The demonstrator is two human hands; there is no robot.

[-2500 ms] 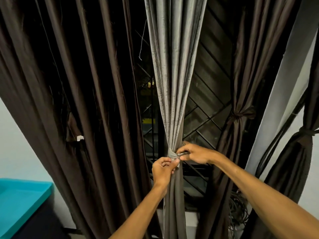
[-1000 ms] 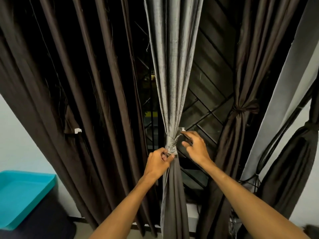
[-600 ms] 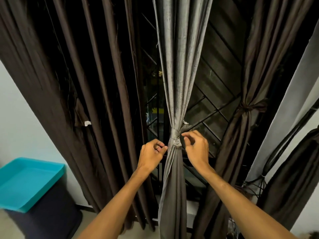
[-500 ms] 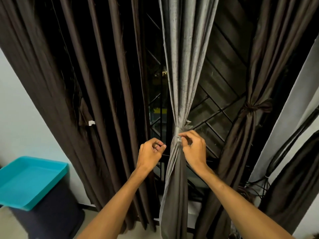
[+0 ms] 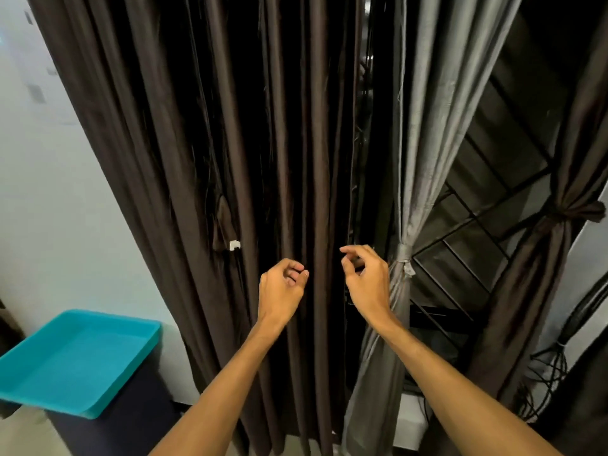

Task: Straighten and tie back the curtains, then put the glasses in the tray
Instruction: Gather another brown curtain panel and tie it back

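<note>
Off the knot (image 5: 403, 258) now: right hand (image 5: 365, 281)

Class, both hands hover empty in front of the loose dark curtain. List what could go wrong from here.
The knot on the grey curtain looks small, its end short; it may slip loose with no hand on it. The dark curtain is wide and many-folded; the left hand and right hand might gather only part. The tray seems to overhang its stand; glasses could tip it.
</note>
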